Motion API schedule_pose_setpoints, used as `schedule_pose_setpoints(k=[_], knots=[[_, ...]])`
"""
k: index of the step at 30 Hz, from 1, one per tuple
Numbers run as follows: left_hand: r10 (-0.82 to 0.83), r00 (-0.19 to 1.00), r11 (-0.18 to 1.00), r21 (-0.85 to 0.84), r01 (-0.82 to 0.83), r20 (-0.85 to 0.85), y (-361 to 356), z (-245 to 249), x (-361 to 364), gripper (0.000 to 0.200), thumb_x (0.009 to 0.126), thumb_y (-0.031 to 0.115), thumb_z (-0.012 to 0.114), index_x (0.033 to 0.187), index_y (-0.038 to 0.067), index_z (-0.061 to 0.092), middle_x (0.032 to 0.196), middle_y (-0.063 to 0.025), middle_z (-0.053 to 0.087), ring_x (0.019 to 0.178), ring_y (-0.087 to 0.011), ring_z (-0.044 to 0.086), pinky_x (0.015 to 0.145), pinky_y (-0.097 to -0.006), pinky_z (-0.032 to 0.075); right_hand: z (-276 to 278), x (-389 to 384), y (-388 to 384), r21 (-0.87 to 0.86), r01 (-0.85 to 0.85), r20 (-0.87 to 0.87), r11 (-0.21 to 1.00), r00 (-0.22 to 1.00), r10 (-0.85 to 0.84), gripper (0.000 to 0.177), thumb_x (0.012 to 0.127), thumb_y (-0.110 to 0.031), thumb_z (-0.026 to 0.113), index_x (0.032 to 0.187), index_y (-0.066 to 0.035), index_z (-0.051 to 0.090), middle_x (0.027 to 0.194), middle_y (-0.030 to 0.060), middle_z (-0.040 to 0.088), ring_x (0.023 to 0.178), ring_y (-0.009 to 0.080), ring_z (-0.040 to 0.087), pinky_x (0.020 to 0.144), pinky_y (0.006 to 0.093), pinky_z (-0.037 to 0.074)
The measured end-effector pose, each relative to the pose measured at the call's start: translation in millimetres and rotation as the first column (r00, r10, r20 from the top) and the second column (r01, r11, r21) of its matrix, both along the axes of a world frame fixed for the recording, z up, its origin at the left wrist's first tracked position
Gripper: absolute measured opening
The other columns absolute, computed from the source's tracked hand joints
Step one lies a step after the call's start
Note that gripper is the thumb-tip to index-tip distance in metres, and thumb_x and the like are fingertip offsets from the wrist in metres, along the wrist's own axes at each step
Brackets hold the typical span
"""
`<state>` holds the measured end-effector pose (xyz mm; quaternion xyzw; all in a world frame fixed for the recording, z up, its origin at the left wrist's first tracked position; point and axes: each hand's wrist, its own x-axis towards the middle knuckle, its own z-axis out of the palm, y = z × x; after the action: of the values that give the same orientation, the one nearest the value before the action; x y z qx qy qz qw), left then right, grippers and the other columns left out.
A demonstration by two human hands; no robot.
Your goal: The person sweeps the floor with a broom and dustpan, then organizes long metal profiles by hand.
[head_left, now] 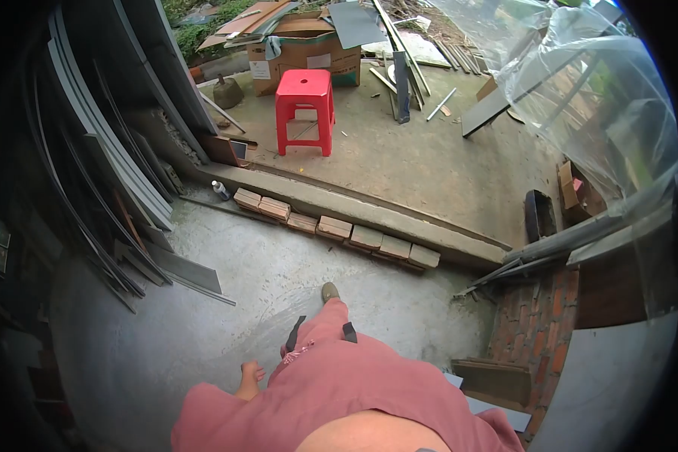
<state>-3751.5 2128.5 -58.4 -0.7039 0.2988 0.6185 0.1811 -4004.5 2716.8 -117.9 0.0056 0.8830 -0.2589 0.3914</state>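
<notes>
My left hand (253,371) hangs at my left side, below the pink sleeve, over the grey floor. Its fingers are loosely bent and a little apart, with nothing seen in them. The right hand is hidden; only the pink right sleeve (501,423) shows at the lower right. Close to that sleeve is a pale flat board (499,413), partly covered by my clothing; whether I touch it cannot be made out. One shoe (329,291) points forward on the floor (226,324).
A low concrete sill (339,207) crosses ahead, with bricks (334,228) and a bottle (220,190) along it. Beyond stand a red stool (304,87) and a cardboard box (305,64). Long panels (102,135) lean left; a brick wall (533,316) and plastic sheeting (580,68) are right.
</notes>
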Motion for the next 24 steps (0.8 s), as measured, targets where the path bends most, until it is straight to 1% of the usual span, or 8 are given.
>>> schedule_pose_setpoints(k=[1,6,7,9,12,14,19,24], knots=[[-0.078,0.994,0.978,-0.186,0.09,0.074,-7,64,-85,0.041,0.086,0.024,0.042,0.121,0.005,0.033,0.101,-0.0178,0.055,0.08,-0.0348,0.059,0.059,-0.0447,0.045,0,-33,1,0.003,-0.029,0.019,1.0,0.999,0.029,0.04,0.082,-0.025,0.047,0.112,0.0,0.046,0.085,0.0189,0.06,0.074,0.0251,0.061,0.062,0.0383,0.049],[-0.295,0.915,0.927,-0.314,0.204,-0.277,-79,101,-312,0.035,0.086,0.03,0.045,0.11,0.005,0.045,0.096,-0.0109,0.059,0.075,-0.023,0.06,0.068,-0.0362,0.046,128,-133,-65,0.007,-0.077,0.115,0.997,0.99,0.076,0.041,0.083,-0.026,0.046,0.115,-0.001,0.044,0.089,0.0201,0.059,0.075,0.0271,0.061,0.063,0.0407,0.049],[-0.358,0.874,0.902,-0.361,0.235,-0.327,-90,127,-359,0.035,0.086,0.029,0.046,0.111,0.005,0.044,0.098,-0.0123,0.058,0.082,-0.023,0.06,0.068,-0.0352,0.047,200,-178,-125,-0.08,0.575,0.238,0.814,0.804,-0.545,0.042,0.084,-0.026,0.045,0.119,-0.003,0.04,0.092,0.0192,0.059,0.075,0.0268,0.061,0.062,0.0399,0.05],[-0.411,0.796,0.878,-0.429,0.214,-0.444,-110,152,-431,0.034,0.085,0.032,0.046,0.108,0.006,0.047,0.094,-0.0101,0.06,0.075,-0.0183,0.06,0.067,-0.0316,0.046,192,-239,-152,-0.215,0.678,0.229,0.703,0.735,-0.638,0.042,0.086,-0.026,0.043,0.122,-0.004,0.037,0.092,0.0176,0.059,0.075,0.0244,0.061,0.06,0.0369,0.05],[-0.446,0.723,0.859,-0.478,0.181,-0.528,-126,177,-493,0.034,0.085,0.034,0.048,0.106,0.007,0.048,0.093,-0.0096,0.06,0.074,-0.017,0.06,0.067,-0.0295,0.046,211,-318,-204,-0.284,0.654,0.147,0.701,0.752,-0.642,0.038,0.087,-0.03,0.044,0.116,-0.005,0.045,0.092,0.0134,0.058,0.074,0.0202,0.06,0.061,0.0331,0.049],[-0.443,0.703,0.857,-0.492,0.151,-0.556,-133,186,-516,0.034,0.085,0.035,0.048,0.104,0.007,0.049,0.092,-0.0092,0.06,0.074,-0.0166,0.06,0.066,-0.0282,0.045,207,-368,-226,-0.282,0.436,0.013,0.855,0.892,-0.451,0.037,0.087,-0.029,0.045,0.115,-0.005,0.045,0.091,0.0123,0.058,0.074,0.0193,0.059,0.06,0.033,0.049],[-0.301,0.861,0.921,-0.361,0.15,-0.411,-127,158,-529,0.029,0.086,0.031,0.046,0.102,0.008,0.05,0.089,-0.0072,0.061,0.068,-0.0162,0.059,0.062,-0.0293,0.045,228,-465,-266,-0.202,0.501,0.232,0.841,0.859,-0.456,0.042,0.086,-0.028,0.045,0.121,-0.006,0.041,0.103,0.0137,0.055,0.076,0.0225,0.06,0.062,0.0333,0.049],[-0.323,0.857,0.901,-0.406,0.15,-0.401,-130,158,-632,0.028,0.085,0.031,0.047,0.099,0.007,0.053,0.085,-0.0063,0.062,0.063,-0.0151,0.059,0.057,-0.0277,0.044,228,-612,-280,-0.2,0.395,0.179,0.897,0.914,-0.363,0.044,0.085,-0.03,0.045,0.122,-0.007,0.039,0.109,0.0144,0.051,0.08,0.0222,0.059,0.063,0.0338,0.049]])
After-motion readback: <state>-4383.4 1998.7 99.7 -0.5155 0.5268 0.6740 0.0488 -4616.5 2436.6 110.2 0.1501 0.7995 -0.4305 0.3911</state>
